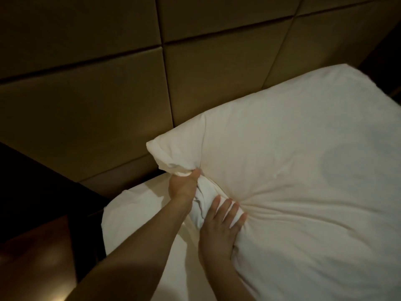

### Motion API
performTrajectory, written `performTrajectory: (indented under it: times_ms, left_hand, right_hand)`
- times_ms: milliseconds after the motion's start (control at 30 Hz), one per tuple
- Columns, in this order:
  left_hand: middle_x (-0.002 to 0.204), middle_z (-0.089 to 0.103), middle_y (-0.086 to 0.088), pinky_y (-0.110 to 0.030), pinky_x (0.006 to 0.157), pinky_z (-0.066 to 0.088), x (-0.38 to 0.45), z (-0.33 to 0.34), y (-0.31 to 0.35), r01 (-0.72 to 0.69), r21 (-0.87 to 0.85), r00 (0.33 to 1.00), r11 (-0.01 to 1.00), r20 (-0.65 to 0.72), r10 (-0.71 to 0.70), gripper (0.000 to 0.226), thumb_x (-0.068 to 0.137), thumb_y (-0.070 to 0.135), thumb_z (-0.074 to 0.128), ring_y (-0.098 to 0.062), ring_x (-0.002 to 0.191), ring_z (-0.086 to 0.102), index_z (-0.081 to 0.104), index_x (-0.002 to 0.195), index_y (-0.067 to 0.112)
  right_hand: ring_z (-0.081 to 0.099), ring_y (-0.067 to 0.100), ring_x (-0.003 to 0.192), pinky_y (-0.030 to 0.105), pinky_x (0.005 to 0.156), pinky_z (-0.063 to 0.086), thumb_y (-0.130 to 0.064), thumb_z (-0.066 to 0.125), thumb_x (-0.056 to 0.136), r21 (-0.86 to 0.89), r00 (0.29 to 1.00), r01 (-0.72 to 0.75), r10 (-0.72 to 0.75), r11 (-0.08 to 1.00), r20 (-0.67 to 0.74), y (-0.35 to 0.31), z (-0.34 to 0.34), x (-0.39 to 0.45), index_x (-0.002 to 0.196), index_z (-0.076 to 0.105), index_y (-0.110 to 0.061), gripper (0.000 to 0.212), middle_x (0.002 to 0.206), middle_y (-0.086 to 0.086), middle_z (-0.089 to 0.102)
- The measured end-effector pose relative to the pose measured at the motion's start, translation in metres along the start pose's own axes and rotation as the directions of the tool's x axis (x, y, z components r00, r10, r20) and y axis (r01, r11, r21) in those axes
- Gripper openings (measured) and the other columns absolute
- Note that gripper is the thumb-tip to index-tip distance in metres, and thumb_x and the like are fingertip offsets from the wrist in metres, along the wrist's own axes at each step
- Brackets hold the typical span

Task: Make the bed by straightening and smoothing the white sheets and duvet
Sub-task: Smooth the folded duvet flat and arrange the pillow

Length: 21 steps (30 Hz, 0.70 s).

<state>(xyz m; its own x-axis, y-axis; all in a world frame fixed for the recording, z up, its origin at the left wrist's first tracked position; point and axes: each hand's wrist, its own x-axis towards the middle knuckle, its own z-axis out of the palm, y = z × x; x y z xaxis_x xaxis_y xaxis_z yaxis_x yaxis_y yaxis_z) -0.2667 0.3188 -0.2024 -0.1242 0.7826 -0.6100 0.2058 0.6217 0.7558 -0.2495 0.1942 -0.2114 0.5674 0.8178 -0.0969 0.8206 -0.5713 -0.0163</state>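
Duvet [303,170]: plain white, one faint greyish round patch on its right part. Sheet [138,213] beneath: white, unpatterned. Headboard [108,94]: tan padded panels divided by dark seams. Side furniture [32,246]: dark reddish-brown.

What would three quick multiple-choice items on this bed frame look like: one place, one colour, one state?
1. Where does the bunched cloth lie?
A. between the two hands
B. on the floor
C. on the headboard

2. What colour is the duvet?
A. blue
B. white
C. grey

3. What is the left hand doing?
A. hanging idle
B. pressing flat
C. gripping cloth

Answers: 1 A, the gathered cloth sits between left hand and right hand. 2 B, it shows white against the tan headboard. 3 C, its fingers curl round the fabric.
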Motion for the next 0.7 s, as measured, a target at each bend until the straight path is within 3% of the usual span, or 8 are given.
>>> performTrajectory:
  times_ms: [133,267,367,433,500,600,667,700]
  left_hand:
    - [0.105,0.066,-0.008,-0.031,0.085,0.05,-0.013,-0.006,0.061,-0.143,0.053,0.99,0.988,0.027,0.142,0.049,0.07,0.04,0.077,-0.026,0.095,0.062,0.063,0.106,0.009]
    - [0.112,0.064,-0.008,-0.032,0.086,0.049,-0.013,-0.007,0.09,-0.146,0.098,0.988,0.984,0.061,0.141,0.057,0.07,0.043,0.075,-0.026,0.1,0.06,0.061,0.113,0.008]
    - [0.116,0.063,-0.012,-0.032,0.085,0.049,-0.004,-0.012,0.056,-0.054,0.158,0.998,0.986,0.025,0.05,0.055,0.075,0.042,0.073,-0.029,0.102,0.06,0.06,0.112,0.004]
    - [0.12,0.059,-0.017,-0.033,0.085,0.049,0.0,-0.014,0.04,0.013,0.146,1.0,0.989,-0.023,-0.01,0.066,0.075,0.042,0.074,-0.032,0.105,0.058,0.052,0.121,0.0]
    - [0.131,0.048,-0.02,-0.039,0.092,0.044,-0.007,-0.014,0.045,0.039,0.225,0.985,0.974,-0.17,0.0,0.081,0.074,0.041,0.074,-0.036,0.116,0.049,0.037,0.133,0.0]
    - [0.147,0.023,-0.019,-0.046,0.105,0.028,-0.041,-0.009,0.078,-0.071,0.46,0.902,0.885,-0.349,0.254,0.086,0.081,0.031,0.067,-0.036,0.131,0.029,0.016,0.146,0.006]
    - [0.152,0.011,-0.016,-0.045,0.11,0.022,-0.068,0.009,0.115,-0.31,0.534,0.843,0.787,-0.228,0.487,0.08,0.087,0.024,0.057,-0.034,0.137,0.018,0.008,0.149,0.007]
    - [0.153,0.008,-0.015,-0.046,0.112,0.018,-0.08,0.026,0.137,-0.431,0.56,0.796,0.708,-0.134,0.591,0.076,0.089,0.024,0.053,-0.033,0.139,0.014,0.009,0.149,0.01]
  right_hand:
    - [0.057,0.045,0.108,0.066,0.088,0.039,-0.01,0.03,0.081,-0.002,0.995,-0.042,0.041,0.999,-0.086,-0.008,-0.054,0.015,0.123,0.059,0.001,0.052,0.116,0.029,0.06]
    - [0.055,0.042,0.113,0.066,0.093,0.036,-0.01,0.033,0.085,-0.015,0.995,-0.096,0.096,0.995,-0.022,-0.02,-0.076,0.026,0.128,0.055,-0.002,0.049,0.12,0.025,0.059]
    - [0.056,0.042,0.111,0.065,0.091,0.041,-0.012,0.045,0.083,-0.055,0.986,-0.031,0.039,0.998,0.164,-0.019,-0.057,0.015,0.126,0.058,-0.003,0.045,0.118,0.025,0.061]
    - [0.057,0.04,0.112,0.063,0.09,0.044,-0.011,0.032,0.084,-0.05,0.957,-0.029,0.042,0.998,0.288,-0.02,-0.051,0.013,0.126,0.059,-0.008,0.05,0.118,0.023,0.062]
    - [0.045,0.041,0.124,0.065,0.097,0.035,-0.014,0.025,0.087,-0.046,0.935,-0.023,0.038,0.999,0.353,-0.022,-0.058,0.012,0.138,0.043,-0.006,0.055,0.132,0.025,0.05]
    - [0.014,0.043,0.138,0.066,0.105,0.013,-0.032,0.046,0.093,0.106,0.876,0.15,-0.182,0.983,0.447,-0.009,-0.08,0.025,0.145,0.016,0.003,0.069,0.148,0.029,0.017]
    - [0.029,0.034,0.133,0.049,0.106,0.027,-0.024,0.05,0.091,0.282,0.846,0.104,-0.234,0.954,0.48,0.018,-0.123,0.051,0.134,0.04,0.0,0.05,0.143,0.022,0.032]
    - [0.039,0.033,0.127,0.042,0.102,0.035,-0.017,0.049,0.09,0.315,0.883,0.093,-0.224,0.945,0.412,0.036,-0.144,0.067,0.124,0.05,0.0,0.038,0.135,0.021,0.042]
